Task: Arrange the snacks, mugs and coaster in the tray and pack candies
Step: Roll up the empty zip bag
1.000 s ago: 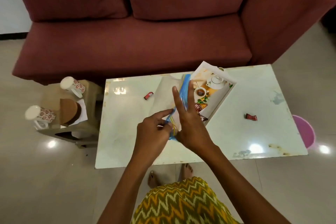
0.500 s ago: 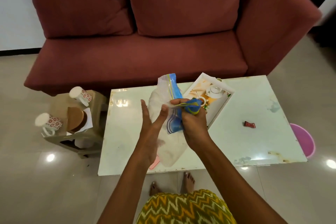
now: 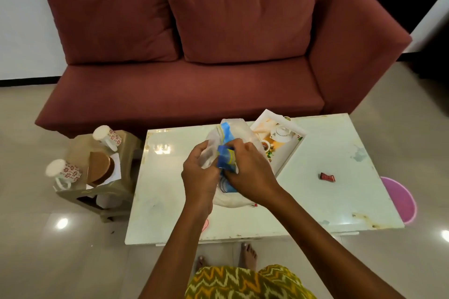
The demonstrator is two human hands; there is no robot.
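Observation:
My left hand (image 3: 198, 172) and my right hand (image 3: 247, 170) both grip a clear zip bag (image 3: 230, 133) with a blue strip, held above the middle of the white table (image 3: 328, 201). The bag is crumpled between my fingers. Behind it lies the printed white tray (image 3: 289, 153), partly hidden by the bag. One red wrapped candy (image 3: 327, 177) lies on the table to the right. Two white mugs with red flowers (image 3: 108, 135) (image 3: 64, 170) and a brown round coaster (image 3: 100, 168) rest on a small stool (image 3: 121, 192) left of the table.
A dark red sofa (image 3: 194, 75) stands behind the table. A pink tub (image 3: 398, 199) sits on the floor by the table's right edge. Something pink (image 3: 206, 224) shows on the table beside my left forearm. My bare feet are under the near edge.
The bag has been lifted off the table and bunched up. My left hand, open half a second ago, now grips the bag too. The view has tilted up toward the sofa.

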